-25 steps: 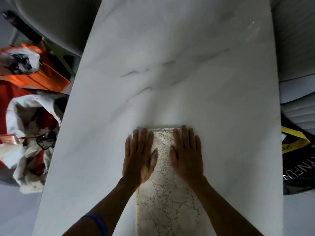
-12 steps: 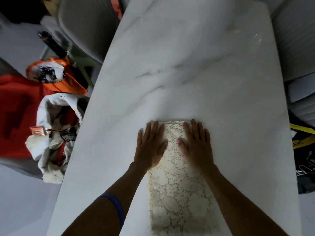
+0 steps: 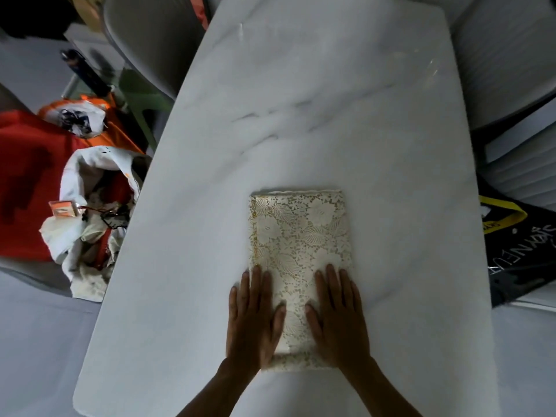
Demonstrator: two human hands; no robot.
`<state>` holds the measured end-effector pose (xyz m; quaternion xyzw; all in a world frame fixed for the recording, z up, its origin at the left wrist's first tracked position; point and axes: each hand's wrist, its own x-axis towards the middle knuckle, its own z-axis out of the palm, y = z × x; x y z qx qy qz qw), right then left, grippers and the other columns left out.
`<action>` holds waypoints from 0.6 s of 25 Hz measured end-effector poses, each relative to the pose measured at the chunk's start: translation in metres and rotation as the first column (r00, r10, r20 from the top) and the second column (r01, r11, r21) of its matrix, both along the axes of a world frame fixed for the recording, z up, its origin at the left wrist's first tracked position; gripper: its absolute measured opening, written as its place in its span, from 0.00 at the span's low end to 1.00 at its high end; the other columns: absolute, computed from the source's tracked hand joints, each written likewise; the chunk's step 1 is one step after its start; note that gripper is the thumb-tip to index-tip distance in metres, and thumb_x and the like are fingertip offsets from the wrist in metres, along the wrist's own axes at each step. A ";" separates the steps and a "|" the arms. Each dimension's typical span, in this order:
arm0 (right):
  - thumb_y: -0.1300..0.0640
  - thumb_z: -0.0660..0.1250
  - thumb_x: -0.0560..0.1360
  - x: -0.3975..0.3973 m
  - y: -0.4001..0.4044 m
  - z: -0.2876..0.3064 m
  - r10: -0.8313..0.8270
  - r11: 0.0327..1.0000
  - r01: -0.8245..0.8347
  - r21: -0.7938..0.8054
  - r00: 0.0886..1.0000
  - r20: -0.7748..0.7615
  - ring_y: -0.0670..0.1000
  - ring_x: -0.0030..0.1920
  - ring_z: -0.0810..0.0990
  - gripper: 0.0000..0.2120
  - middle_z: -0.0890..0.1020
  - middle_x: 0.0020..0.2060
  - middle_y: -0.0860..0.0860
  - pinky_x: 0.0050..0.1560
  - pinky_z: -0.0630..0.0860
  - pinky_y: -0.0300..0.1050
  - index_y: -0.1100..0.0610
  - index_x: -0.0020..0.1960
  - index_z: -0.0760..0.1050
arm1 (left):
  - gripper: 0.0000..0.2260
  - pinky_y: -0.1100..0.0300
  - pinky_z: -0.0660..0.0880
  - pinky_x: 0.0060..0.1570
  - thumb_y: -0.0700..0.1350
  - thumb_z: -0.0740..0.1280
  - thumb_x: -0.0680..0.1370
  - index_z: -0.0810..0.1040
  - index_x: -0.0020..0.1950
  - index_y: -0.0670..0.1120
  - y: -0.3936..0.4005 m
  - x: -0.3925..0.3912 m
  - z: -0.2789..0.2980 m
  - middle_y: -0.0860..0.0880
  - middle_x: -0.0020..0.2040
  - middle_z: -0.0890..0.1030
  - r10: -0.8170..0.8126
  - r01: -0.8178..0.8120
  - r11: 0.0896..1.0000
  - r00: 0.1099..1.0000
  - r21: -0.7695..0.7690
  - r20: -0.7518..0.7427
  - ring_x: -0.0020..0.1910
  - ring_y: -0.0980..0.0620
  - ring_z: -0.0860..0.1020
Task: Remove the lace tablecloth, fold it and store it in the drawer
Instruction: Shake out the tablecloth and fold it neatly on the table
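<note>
Lace tablecloth (image 3: 301,251) is off the spread and folded to a narrow rectangle, lying flat on the marble bench (image 3: 331,100), near edge toward the person. Left hand (image 3: 252,320) and right hand (image 3: 338,320) lie flat on its near end, side by side, fingers straight and pointing away. Neither grip is closed on anything: palms press, nothing is pinched.

Step in hand, as I read it: flattening the fold before the last fold or the lift.
- Keep palms flat, even pressure on both sides so the layers don't skew.
- Left edge shows a bit of under-layer peeking out; square it before folding again.
- Lace is open-weave and soft; fingertips can snag the holes, so slide with the palm, don't rake.
- For the next fold, take the near corners, carry them over to the far edge, then press the crease.
- To lift, support from underneath with both hands or the stack will sag and unfold.

Around:
- Grey chair (image 3: 144,40) at the far left of the bench.
- Pile of white cloth (image 3: 90,188) and red fabric (image 3: 27,176) left of the bench, below its level.
- Black bag (image 3: 523,254) with yellow strap at right.
- Drawer not in view, so I can't judge the route to it.
</note>
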<state>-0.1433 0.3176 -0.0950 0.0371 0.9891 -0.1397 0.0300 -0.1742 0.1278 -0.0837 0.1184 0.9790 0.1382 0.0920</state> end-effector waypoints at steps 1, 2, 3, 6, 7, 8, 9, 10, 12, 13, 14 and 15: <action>0.43 0.57 0.79 -0.003 -0.001 0.004 0.008 1.000 -0.007 -0.012 1.000 0.017 0.59 0.79 0.52 0.33 0.55 0.79 0.56 0.77 0.53 0.56 0.54 0.79 0.53 | 0.30 0.42 0.57 0.76 0.57 0.54 0.81 0.57 0.79 0.43 0.002 -0.002 0.004 0.42 0.80 0.55 0.002 -0.002 1.000 1.000 0.004 0.014 0.80 0.41 0.53; 0.43 0.57 0.79 -0.005 0.000 0.009 0.026 0.999 -0.026 -0.028 0.999 0.035 0.59 0.79 0.53 0.33 0.55 0.79 0.56 0.77 0.54 0.56 0.54 0.79 0.55 | 0.30 0.42 0.58 0.76 0.57 0.54 0.81 0.57 0.79 0.43 0.003 -0.004 0.009 0.41 0.80 0.56 -0.004 0.004 1.000 1.000 0.009 0.027 0.79 0.39 0.54; 0.43 0.58 0.78 -0.004 0.005 0.017 0.044 0.997 -0.040 -0.063 0.997 0.057 0.58 0.78 0.54 0.33 0.56 0.79 0.56 0.76 0.57 0.56 0.54 0.78 0.56 | 0.30 0.42 0.57 0.76 0.57 0.54 0.81 0.58 0.79 0.43 0.000 -0.005 0.017 0.41 0.80 0.55 -0.026 0.025 0.999 0.998 0.024 0.049 0.79 0.39 0.54; 0.48 0.67 0.72 0.006 0.035 0.041 -0.143 0.951 0.175 -0.256 0.980 0.138 0.57 0.71 0.67 0.31 0.67 0.74 0.56 0.66 0.70 0.52 0.53 0.73 0.66 | 0.30 0.45 0.63 0.73 0.51 0.65 0.79 0.60 0.78 0.44 -0.016 -0.005 0.035 0.41 0.80 0.56 -0.059 0.039 0.981 0.993 0.188 0.107 0.78 0.38 0.58; 0.51 0.70 0.71 0.014 0.043 0.048 -0.298 0.877 0.352 -0.327 0.932 0.206 0.57 0.65 0.73 0.28 0.72 0.68 0.56 0.61 0.74 0.51 0.52 0.69 0.68 | 0.31 0.47 0.68 0.69 0.48 0.68 0.77 0.62 0.78 0.45 -0.020 -0.001 0.040 0.41 0.80 0.58 0.012 -0.049 0.970 0.988 0.237 0.154 0.76 0.38 0.62; 0.53 0.72 0.70 0.023 0.046 0.056 -0.420 0.748 0.518 -0.415 0.853 0.309 0.56 0.59 0.76 0.25 0.74 0.63 0.55 0.55 0.77 0.49 0.51 0.64 0.68 | 0.32 0.49 0.72 0.65 0.46 0.70 0.76 0.62 0.77 0.47 -0.019 0.006 0.048 0.43 0.79 0.59 0.104 -0.172 0.950 0.961 0.261 0.255 0.73 0.39 0.66; 0.56 0.72 0.70 0.029 0.042 0.062 -0.457 0.610 0.624 -0.489 0.781 0.426 0.55 0.54 0.78 0.21 0.76 0.57 0.54 0.50 0.79 0.50 0.50 0.59 0.67 | 0.31 0.50 0.75 0.61 0.46 0.70 0.76 0.61 0.77 0.48 -0.017 0.015 0.056 0.44 0.76 0.63 0.187 -0.291 0.922 0.912 0.256 0.364 0.68 0.40 0.70; 0.58 0.72 0.71 0.034 0.035 0.065 -0.451 0.511 0.674 -0.533 0.739 0.501 0.54 0.49 0.79 0.18 0.77 0.52 0.54 0.47 0.80 0.52 0.50 0.55 0.67 | 0.30 0.53 0.77 0.55 0.47 0.69 0.76 0.62 0.75 0.50 -0.013 0.022 0.062 0.44 0.70 0.69 0.243 -0.378 0.892 0.864 0.249 0.441 0.61 0.42 0.75; 0.60 0.69 0.73 0.044 0.021 0.074 -0.443 0.477 0.693 -0.541 0.721 0.533 0.52 0.38 0.78 0.13 0.77 0.43 0.53 0.41 0.78 0.51 0.51 0.51 0.68 | 0.23 0.59 0.77 0.38 0.45 0.67 0.76 0.64 0.68 0.52 -0.011 0.029 0.074 0.48 0.45 0.81 0.269 -0.464 0.835 0.812 0.294 0.517 0.39 0.49 0.80; 0.62 0.68 0.73 0.050 0.018 0.078 -0.430 0.481 0.684 -0.549 0.729 0.532 0.51 0.35 0.77 0.11 0.77 0.41 0.53 0.37 0.76 0.48 0.51 0.51 0.68 | 0.19 0.59 0.74 0.32 0.43 0.65 0.77 0.65 0.65 0.53 -0.013 0.032 0.080 0.51 0.34 0.79 0.236 -0.444 0.835 0.823 0.325 0.517 0.31 0.50 0.78; 0.63 0.66 0.73 0.057 0.017 0.083 -0.397 0.492 0.663 -0.564 0.748 0.532 0.50 0.33 0.76 0.11 0.78 0.39 0.52 0.34 0.75 0.46 0.50 0.51 0.70 | 0.17 0.60 0.72 0.31 0.41 0.63 0.77 0.67 0.63 0.55 -0.018 0.035 0.085 0.52 0.30 0.77 0.185 -0.402 0.847 0.836 0.348 0.516 0.27 0.51 0.76; 0.65 0.65 0.73 0.065 0.018 0.088 -0.350 0.497 0.636 -0.590 0.769 0.535 0.49 0.31 0.76 0.13 0.79 0.37 0.51 0.32 0.73 0.44 0.49 0.51 0.73 | 0.16 0.61 0.72 0.31 0.38 0.62 0.78 0.71 0.61 0.55 -0.026 0.037 0.090 0.52 0.31 0.78 0.150 -0.408 0.830 0.820 0.380 0.553 0.28 0.51 0.76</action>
